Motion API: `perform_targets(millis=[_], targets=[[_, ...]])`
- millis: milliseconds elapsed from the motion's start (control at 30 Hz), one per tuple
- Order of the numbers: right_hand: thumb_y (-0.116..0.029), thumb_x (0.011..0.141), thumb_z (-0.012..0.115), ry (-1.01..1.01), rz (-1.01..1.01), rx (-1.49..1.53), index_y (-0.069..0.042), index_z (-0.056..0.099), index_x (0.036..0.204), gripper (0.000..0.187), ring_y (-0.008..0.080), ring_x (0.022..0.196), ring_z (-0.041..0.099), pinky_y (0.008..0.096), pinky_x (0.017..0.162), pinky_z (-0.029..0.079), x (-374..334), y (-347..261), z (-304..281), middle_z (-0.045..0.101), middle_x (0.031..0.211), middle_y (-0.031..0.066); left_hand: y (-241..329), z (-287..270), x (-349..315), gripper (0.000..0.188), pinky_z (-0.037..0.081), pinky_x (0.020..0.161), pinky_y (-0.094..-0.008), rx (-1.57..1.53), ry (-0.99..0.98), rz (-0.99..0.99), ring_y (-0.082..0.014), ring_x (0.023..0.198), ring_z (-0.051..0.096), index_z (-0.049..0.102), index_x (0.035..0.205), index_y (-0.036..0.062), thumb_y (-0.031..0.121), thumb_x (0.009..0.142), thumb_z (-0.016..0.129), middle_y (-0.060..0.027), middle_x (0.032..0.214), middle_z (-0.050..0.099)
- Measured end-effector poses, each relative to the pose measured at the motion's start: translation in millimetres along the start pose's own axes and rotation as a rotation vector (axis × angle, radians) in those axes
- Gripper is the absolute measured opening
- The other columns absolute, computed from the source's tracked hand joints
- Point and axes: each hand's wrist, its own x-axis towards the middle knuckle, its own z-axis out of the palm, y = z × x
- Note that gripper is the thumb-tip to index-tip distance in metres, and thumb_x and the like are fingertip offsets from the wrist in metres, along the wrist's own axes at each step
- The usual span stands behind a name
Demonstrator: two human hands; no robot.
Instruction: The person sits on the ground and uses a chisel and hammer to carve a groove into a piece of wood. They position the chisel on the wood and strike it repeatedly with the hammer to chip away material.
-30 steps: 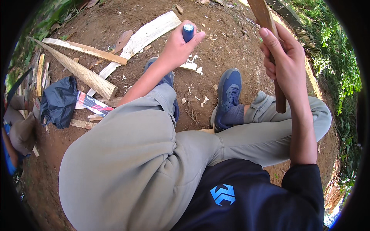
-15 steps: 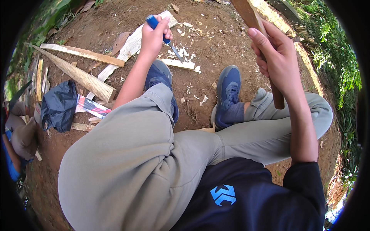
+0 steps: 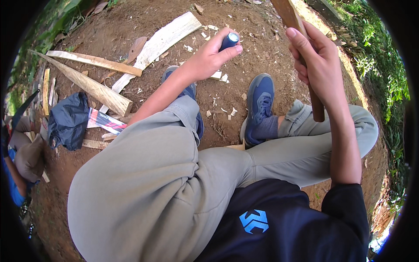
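My left hand (image 3: 205, 59) is closed around the blue handle of a chisel (image 3: 230, 40), whose butt end faces up; its blade is hidden behind the hand. Just below the fist, one end of a small pale wood strip (image 3: 217, 76) shows on the dirt among shavings, the rest covered by my hand and wrist. On the right, raised above my leg, my right hand (image 3: 317, 65) grips a brown wooden handle (image 3: 315, 105). Its upper part (image 3: 286, 12) runs out at the top of the picture, so the far end is unseen.
A long pale plank (image 3: 168, 36) lies behind my left hand. Further left are a pointed wooden stake (image 3: 94, 86), a narrow strip (image 3: 94, 62), a black plastic bag (image 3: 67, 120) and a printed card package (image 3: 106, 121). Another person (image 3: 24, 161) sits at the far left; greenery (image 3: 371, 52) borders the right.
My left hand has moved right and tipped the chisel, so its butt now faces up and the blade no longer shows. My right hand has barely shifted.
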Motion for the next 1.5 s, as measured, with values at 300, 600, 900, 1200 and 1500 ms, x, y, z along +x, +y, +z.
perform_targets(millis=[300, 600, 900, 1200, 1500], targets=[[-0.032, 0.104, 0.063, 0.058, -0.009, 0.047, -0.004, 0.064, 0.124, 0.034, -0.0007, 0.049, 0.041, 0.0176, 0.040, 0.032, 2.2, -1.3, -1.7, 0.050, 0.073, -0.0055, 7.4, -26.3, -10.8, 0.013, 0.043, 0.073, -0.0281, -0.241, 0.186, 0.040, -0.0113, 0.078, 0.048, 0.048, 0.106, 0.0097, 0.021, 0.104, 0.054, -0.0016, 0.085, 0.049], [-0.032, 0.103, 0.064, 0.050, 0.000, 0.028, -0.004, 0.065, 0.119, 0.032, -0.0006, 0.048, 0.041, 0.0180, 0.040, 0.031, 1.3, -1.2, 0.2, 0.049, 0.073, -0.0058, -3.5, -16.4, -18.4, 0.014, 0.042, 0.067, -0.0264, -0.365, 0.166, 0.044, -0.0107, 0.072, 0.048, 0.049, 0.101, 0.0082, 0.019, 0.098, 0.058, -0.0015, 0.080, 0.050], [-0.019, 0.106, 0.058, -0.146, 0.146, 0.160, -0.003, 0.062, 0.116, 0.019, 0.0050, 0.061, 0.049, 0.0234, 0.052, 0.040, 1.6, -34.6, -18.4, 0.052, 0.076, -0.0025, 3.2, -28.8, -20.0, 0.012, 0.043, 0.069, -0.0276, -0.306, 0.215, 0.066, -0.0113, 0.073, 0.048, 0.049, 0.101, 0.0078, 0.018, 0.098, 0.056, -0.0026, 0.080, 0.051], [-0.024, 0.107, 0.058, -0.004, 0.118, -0.006, -0.005, 0.063, 0.120, 0.024, 0.0026, 0.056, 0.044, 0.0215, 0.047, 0.036, 2.5, -17.1, -8.2, 0.048, 0.072, -0.0057, 1.7, -26.3, -21.8, 0.012, 0.043, 0.074, -0.0316, -0.320, 0.206, 0.037, -0.0149, 0.074, 0.048, 0.046, 0.100, 0.0082, 0.020, 0.101, 0.048, -0.0043, 0.082, 0.047], [-0.025, 0.107, 0.057, -0.011, 0.127, -0.014, -0.006, 0.062, 0.114, 0.021, 0.0025, 0.055, 0.044, 0.0217, 0.047, 0.036, 2.5, -18.0, -8.2, 0.048, 0.072, -0.0057, -0.4, -22.4, -20.3, 0.012, 0.042, 0.073, -0.0314, -0.309, 0.202, 0.052, -0.0151, 0.074, 0.047, 0.045, 0.100, 0.0075, 0.019, 0.101, 0.047, -0.0048, 0.082, 0.047]])
